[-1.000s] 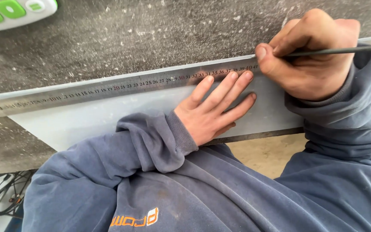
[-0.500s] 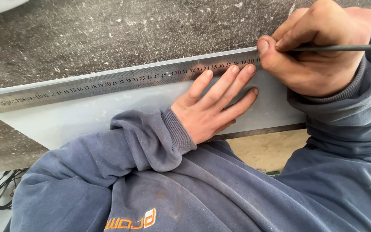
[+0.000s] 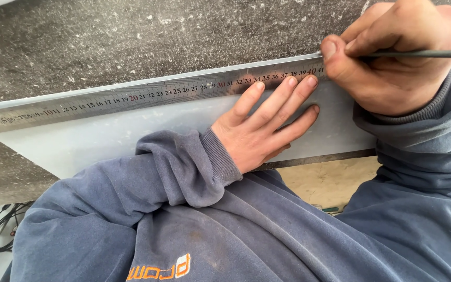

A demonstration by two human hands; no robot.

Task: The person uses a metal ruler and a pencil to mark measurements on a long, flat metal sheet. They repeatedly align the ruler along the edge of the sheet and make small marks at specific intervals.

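Steel ruler (image 3: 131,99) lies along the far edge of a pale grey sheet (image 3: 90,141) on the speckled counter (image 3: 131,42). Left hand (image 3: 262,128) — fingers spread flat — presses ruler and sheet down. Right hand (image 3: 392,57) pinches a thin dark rod (image 3: 424,53) beside the ruler's end.

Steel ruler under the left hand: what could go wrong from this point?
The left hand pins the steel ruler only near its right end, so the long free left part could pivot and skew the line. The fingertips lie close to where the right hand holds the thin dark rod, so a slip might nick them. The pale sheet could shift on the speckled grey surface.
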